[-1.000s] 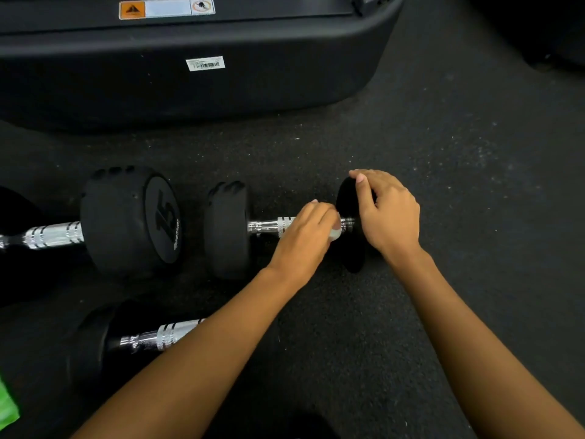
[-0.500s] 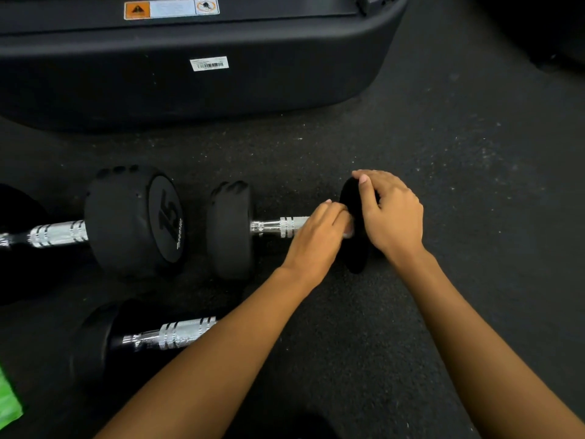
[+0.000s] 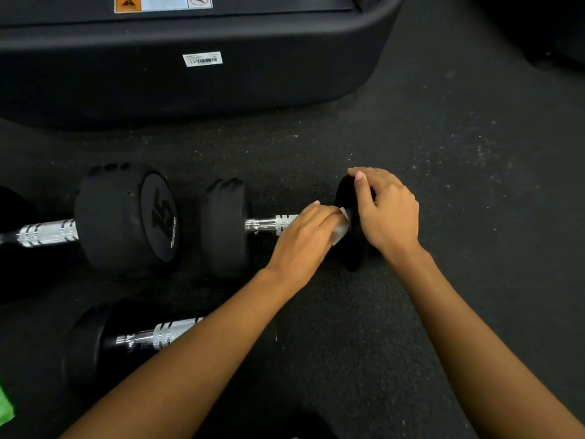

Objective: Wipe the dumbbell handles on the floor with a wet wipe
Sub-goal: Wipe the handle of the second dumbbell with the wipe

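Three black dumbbells with chrome handles lie on the dark rubber floor. On the middle dumbbell [image 3: 225,228], my left hand [image 3: 305,239] wraps a white wet wipe [image 3: 342,228] around the right end of the chrome handle [image 3: 269,224], close to the right head. My right hand [image 3: 386,213] grips the top of that right head [image 3: 351,248], thumb over its rim. A larger dumbbell marked 15 [image 3: 126,217] lies to the left. A third dumbbell [image 3: 95,340] lies nearer me, its handle partly hidden by my left forearm.
A big black machine base [image 3: 190,83] with a barcode sticker and warning label spans the back. Something bright green [image 3: 4,407] shows at the bottom left edge. Bare rubber floor [image 3: 474,153] stretches to the right.
My left hand has slid the wipe rightward along the handle, up to the right head. My right hand has stayed on that head.
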Motion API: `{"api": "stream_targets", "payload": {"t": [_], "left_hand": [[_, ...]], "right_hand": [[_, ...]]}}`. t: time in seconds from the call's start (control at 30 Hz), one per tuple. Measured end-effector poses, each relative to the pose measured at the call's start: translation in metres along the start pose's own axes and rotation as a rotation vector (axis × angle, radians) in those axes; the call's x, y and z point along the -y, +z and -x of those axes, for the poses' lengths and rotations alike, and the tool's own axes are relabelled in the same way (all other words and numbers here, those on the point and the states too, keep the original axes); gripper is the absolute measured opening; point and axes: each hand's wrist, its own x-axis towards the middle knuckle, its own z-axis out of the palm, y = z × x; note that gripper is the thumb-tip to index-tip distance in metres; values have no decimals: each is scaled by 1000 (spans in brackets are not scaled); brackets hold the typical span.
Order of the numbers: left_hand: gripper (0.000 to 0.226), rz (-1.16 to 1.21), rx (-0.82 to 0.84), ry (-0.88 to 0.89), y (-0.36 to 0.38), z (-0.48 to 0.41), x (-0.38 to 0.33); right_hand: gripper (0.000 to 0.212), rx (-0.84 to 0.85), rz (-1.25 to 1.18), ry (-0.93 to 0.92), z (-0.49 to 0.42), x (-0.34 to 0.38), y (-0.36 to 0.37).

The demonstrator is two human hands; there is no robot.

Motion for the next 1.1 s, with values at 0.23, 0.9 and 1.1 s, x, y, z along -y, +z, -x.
{"api": "stream_targets", "payload": {"t": [0.23,0.9,1.1], "left_hand": [[29,-105,111,-253,-21,-11,12],[37,-114,519,-447,-23,-47,-8],[41,-100,451,-436,-25,-38,5]], "right_hand": [[33,-6,-12,-9,1,-1,1],[32,-8,-25,10,-1,-3,3],[32,-17,-17,1,0,-3,3]]}}
